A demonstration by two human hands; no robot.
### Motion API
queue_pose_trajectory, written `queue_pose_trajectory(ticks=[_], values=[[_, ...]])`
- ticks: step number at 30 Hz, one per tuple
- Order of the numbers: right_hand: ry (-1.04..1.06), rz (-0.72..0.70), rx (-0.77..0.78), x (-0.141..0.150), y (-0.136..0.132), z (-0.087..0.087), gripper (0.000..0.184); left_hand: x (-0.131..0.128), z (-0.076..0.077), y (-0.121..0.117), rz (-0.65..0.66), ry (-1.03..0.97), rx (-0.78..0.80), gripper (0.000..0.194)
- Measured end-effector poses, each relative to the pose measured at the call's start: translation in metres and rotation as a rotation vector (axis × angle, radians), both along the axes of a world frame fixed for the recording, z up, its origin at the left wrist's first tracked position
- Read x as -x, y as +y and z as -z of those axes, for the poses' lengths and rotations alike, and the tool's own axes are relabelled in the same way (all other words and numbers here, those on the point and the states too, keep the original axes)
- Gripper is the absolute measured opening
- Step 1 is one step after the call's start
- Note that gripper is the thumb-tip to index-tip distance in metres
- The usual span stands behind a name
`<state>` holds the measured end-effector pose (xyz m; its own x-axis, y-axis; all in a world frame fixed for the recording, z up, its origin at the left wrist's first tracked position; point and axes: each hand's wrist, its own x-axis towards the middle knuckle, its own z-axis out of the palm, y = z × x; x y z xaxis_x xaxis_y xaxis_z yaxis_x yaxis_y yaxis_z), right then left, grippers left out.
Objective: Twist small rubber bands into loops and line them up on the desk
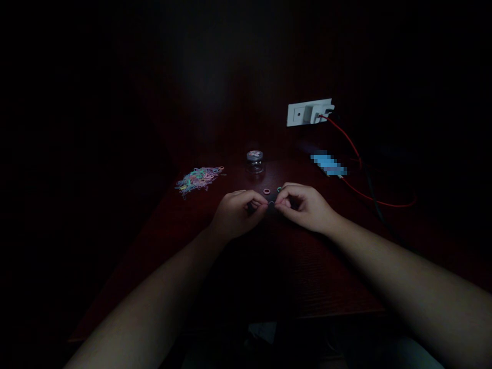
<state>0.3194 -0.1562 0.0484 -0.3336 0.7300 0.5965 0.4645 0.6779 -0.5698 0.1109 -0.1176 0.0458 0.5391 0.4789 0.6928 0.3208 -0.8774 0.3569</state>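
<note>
Over the dark red table, my left hand (240,210) and my right hand (303,204) meet fingertip to fingertip, each in a pinch. Between them shows a thin pale rubber band (271,202), with its ends hidden in my fingers. Just beyond the fingertips lies a small pink hair tie (266,191). A green hair tie (279,189) is partly covered by my right hand. To the left is a loose pile of small rubber bands (199,179) in several colours. Behind my hands stands a small clear jar (254,163) with its lid on.
A phone (328,164) with a lit, blurred-out screen lies at the right. Its red cable (348,136) runs across the table and up to a white wall socket (302,114). A dark cable hangs beside it. The table's front edge (338,315) is near; the surroundings are very dark.
</note>
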Motion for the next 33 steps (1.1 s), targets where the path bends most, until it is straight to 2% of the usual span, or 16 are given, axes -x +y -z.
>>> queue_pose_trajectory(ticks=[9,27,33], values=[[-0.001,-0.032,-0.013,-0.0010,0.0025,0.0001,0.005,-0.0020,-0.0031,-0.0023,0.105,0.007,0.003,0.005],[0.024,-0.067,0.021,-0.0031,0.0058,0.0051,0.020,-0.0008,0.0009,0.0027,0.147,0.056,-0.028,0.009],[-0.009,-0.057,0.020,-0.0012,0.0032,0.0012,0.017,-0.0011,0.0007,0.0028,0.148,0.051,-0.016,0.011]])
